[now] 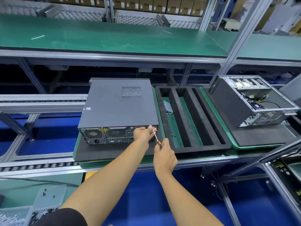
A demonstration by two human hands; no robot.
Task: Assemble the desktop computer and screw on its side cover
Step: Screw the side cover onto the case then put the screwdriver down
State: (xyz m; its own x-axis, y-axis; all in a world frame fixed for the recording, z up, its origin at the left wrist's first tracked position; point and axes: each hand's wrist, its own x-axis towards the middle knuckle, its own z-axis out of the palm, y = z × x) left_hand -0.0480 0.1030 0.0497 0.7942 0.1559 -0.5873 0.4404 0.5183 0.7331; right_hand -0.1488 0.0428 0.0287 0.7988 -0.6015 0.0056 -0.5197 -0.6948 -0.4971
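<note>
The desktop computer (pixel 118 110) lies on its side on a dark foam pad on the counter (pixel 114 158), its rear panel turned toward the person and right at the fingers. Its side cover (pixel 114 103) is already seated flat on top, flush with the case edges as far as can be seen, so the assembly proper looks finished and the work has reached the fastening stage.

Just right of the fingers sits a black foam tray (pixel 192 118) with long slots, and well beyond that, farther right, a second computer (pixel 255 101) stands open with its insides exposed; that one appears to be untouched work.

The left hand (pixel 144 133) rests against the rear panel's upper right corner, its fingers (pixel 149 128) curled and pinching near the screwdriver's tip, most likely steadying a screw, though the screw itself is too small to make out. The right hand (pixel 164 156) grips the orange-and-black handle of the screwdriver (pixel 156 137), fingers wrapped round it, the shaft angled up to that corner.

Judging from this, one rear screw is being driven now; whether other cover screws are in place cannot be told. Far below and left of the fingers, a clear tray of screws (pixel 48 198) holds spares.
</note>
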